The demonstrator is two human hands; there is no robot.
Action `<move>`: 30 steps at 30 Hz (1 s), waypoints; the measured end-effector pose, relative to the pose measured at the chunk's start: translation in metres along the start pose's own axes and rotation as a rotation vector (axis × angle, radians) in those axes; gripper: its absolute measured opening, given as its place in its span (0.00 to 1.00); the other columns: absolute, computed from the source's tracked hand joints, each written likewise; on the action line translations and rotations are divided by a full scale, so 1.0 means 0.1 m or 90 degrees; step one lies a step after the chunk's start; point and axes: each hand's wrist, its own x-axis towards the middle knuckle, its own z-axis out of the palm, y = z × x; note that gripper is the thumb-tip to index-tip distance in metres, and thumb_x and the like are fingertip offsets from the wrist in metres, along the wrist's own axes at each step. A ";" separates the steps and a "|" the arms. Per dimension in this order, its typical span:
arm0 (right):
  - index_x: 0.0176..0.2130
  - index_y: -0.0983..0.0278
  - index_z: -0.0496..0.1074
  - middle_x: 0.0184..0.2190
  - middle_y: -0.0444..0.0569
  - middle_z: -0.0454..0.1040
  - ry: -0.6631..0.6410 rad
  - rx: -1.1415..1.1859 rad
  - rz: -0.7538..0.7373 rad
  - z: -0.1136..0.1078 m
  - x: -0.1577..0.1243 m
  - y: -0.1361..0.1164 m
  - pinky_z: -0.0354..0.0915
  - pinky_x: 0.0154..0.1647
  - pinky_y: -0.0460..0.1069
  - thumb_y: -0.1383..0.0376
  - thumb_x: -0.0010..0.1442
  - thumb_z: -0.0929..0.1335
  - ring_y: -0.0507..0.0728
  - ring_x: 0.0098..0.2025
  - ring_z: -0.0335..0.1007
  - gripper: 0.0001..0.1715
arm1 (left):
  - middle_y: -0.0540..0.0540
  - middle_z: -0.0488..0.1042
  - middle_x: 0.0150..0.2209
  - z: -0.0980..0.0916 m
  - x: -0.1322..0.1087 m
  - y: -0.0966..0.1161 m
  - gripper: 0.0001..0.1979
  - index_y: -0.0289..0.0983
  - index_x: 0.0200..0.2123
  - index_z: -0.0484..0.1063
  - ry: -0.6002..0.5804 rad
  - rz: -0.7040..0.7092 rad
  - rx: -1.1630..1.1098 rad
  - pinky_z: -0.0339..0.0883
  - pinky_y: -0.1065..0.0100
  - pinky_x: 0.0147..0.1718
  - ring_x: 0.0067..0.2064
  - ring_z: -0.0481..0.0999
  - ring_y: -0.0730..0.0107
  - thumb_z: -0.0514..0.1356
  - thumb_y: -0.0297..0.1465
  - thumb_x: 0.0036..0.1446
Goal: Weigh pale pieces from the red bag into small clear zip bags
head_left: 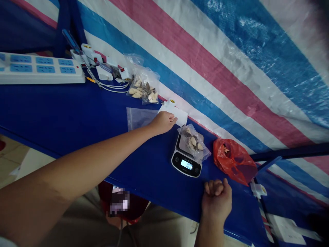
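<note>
My left hand (pixel 163 122) reaches far across the blue table and pinches a small white paper card (pixel 178 114) that lies partly over an empty clear zip bag (pixel 138 117). My right hand (pixel 216 198) rests near the table's front edge as a closed fist, and nothing shows in it. Between the hands stands a small digital scale (pixel 185 162) with its display lit. On its platform lies a clear bag of pale and dark pieces (pixel 194 141). A red plastic bag (pixel 234 160) lies just right of the scale, beyond my right fist.
A white and blue power strip (pixel 38 68) lies at the far left. Small white devices with cables (pixel 104 67) sit beside it, and filled clear bags (pixel 144 88) lie behind them. A striped tarp (pixel 231 51) hangs along the back. White boxes (pixel 285 228) sit at lower right.
</note>
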 end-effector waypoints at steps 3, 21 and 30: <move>0.12 0.63 0.48 0.11 0.38 0.47 -0.028 -0.011 0.010 -0.02 0.02 0.01 0.46 0.14 0.45 0.69 0.52 0.67 0.46 0.14 0.44 0.27 | 0.55 0.43 0.18 0.00 0.00 0.01 0.24 0.40 0.17 0.44 -0.012 -0.014 -0.002 0.43 0.64 0.26 0.23 0.47 0.77 0.56 0.35 0.57; 0.50 0.65 0.74 0.29 0.46 0.79 -0.104 -0.381 -0.168 0.35 0.10 -0.06 0.66 0.26 0.47 0.51 0.56 0.74 0.54 0.27 0.74 0.28 | 0.55 0.42 0.18 -0.01 -0.01 0.01 0.23 0.40 0.18 0.43 -0.056 -0.023 -0.023 0.41 0.64 0.26 0.23 0.46 0.77 0.57 0.34 0.54; 0.41 0.66 0.79 0.32 0.51 0.80 -0.216 -0.505 -0.451 1.02 0.28 -0.54 0.72 0.38 0.52 0.55 0.57 0.74 0.58 0.34 0.78 0.18 | 0.55 0.43 0.17 -0.03 -0.02 0.02 0.21 0.40 0.17 0.44 -0.057 -0.007 -0.022 0.41 0.63 0.27 0.23 0.47 0.75 0.56 0.33 0.52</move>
